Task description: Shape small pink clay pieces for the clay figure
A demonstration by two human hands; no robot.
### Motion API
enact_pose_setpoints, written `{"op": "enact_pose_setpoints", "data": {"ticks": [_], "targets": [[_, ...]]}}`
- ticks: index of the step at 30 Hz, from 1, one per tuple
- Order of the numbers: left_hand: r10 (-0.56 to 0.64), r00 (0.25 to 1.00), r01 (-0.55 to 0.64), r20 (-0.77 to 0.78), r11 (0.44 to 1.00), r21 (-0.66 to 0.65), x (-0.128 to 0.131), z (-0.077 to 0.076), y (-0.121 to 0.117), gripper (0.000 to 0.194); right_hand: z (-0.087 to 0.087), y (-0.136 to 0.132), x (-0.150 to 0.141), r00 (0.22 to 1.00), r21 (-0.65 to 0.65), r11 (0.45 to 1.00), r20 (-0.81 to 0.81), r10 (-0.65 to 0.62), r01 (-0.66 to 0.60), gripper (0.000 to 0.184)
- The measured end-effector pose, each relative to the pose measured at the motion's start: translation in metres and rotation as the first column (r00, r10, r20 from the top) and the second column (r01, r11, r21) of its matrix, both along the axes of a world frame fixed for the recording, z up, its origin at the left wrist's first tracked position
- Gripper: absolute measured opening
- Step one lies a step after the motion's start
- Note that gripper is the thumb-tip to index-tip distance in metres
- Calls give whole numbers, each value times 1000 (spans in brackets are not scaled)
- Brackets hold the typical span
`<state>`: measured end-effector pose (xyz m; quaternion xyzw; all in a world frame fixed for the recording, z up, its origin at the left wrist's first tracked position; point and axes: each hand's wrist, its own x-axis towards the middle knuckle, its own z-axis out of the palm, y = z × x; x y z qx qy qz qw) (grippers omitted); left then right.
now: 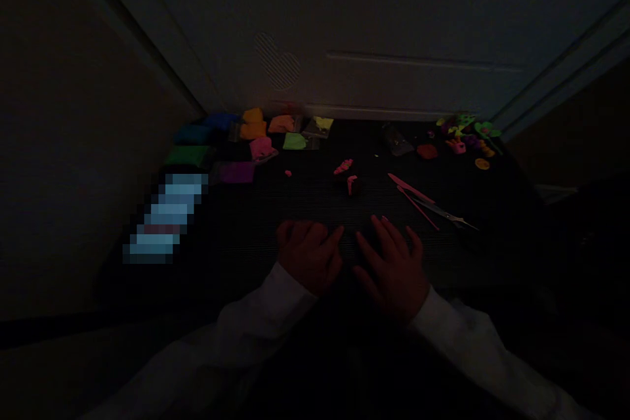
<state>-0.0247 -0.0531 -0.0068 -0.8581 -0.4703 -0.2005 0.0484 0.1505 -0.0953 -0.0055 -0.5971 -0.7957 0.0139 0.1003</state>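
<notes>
My left hand [312,252] rests low over the dark table, its fingers curled in and one fingertip pointing right. Whatever it may hold is hidden in the dim light. To its right, my right hand [396,262] lies with the fingers spread over the tabletop, and no held thing shows. Beyond both hands sit a small dark piece with pink trim [351,185] and a lumpy pink clay piece [343,167]. A pink knife-shaped tool [411,188], a thin pink stick [418,208] and scissors [443,212] lie ahead of my right hand.
Bags of coloured clay, among them a purple one [237,172] and a green one [187,156], line the back left. A lit, blurred screen [167,216] lies at left. Small clay figures [465,134] crowd the back right. Behind the table rises a pale panelled door [374,20].
</notes>
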Motion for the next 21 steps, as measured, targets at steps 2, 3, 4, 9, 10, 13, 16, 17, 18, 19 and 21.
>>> {"op": "enact_pose_setpoints", "data": {"ticks": [2,3,4,9,10,13,16,17,18,19,21], "targets": [[5,999,-6,-39,1000,-8,3,-1,-1,32,-3,1,-10,1000,5,1000,-13,-26,26,48],[17,999,-17,-43,1000,-11,5,-1,0,31,-3,3,-12,999,3,1000,-15,-31,31,48],[32,999,-32,-41,999,-12,6,-2,0,31,-4,5,-13,999,2,1000,-17,-31,31,48],[97,995,-97,-29,995,31,11,-4,-3,27,-5,7,-11,1000,0,1000,-16,1,-1,48],[98,995,-97,-27,994,43,11,-5,-4,26,-5,7,-11,1000,1,1000,-15,8,-8,48],[85,996,-84,-29,995,50,9,-6,-4,25,-5,7,-11,1000,1,1000,-11,17,-17,48],[64,997,-62,-39,997,50,8,-6,-2,26,-5,8,-12,1000,-10,1000,-9,9,-9,50],[59,998,-57,-39,997,53,8,-6,-2,26,-5,8,-12,1000,-14,1000,-11,8,-8,50],[58,998,-56,-37,997,58,8,-6,-3,25,-5,8,-12,1000,-14,1000,-13,8,-8,50],[60,998,-58,-31,996,62,9,-6,-3,24,-5,7,-12,1000,-13,1000,-17,10,-11,50],[68,998,-67,-18,996,63,9,-6,-4,23,-5,6,-11,1000,-12,1000,-21,21,-21,49]]}}
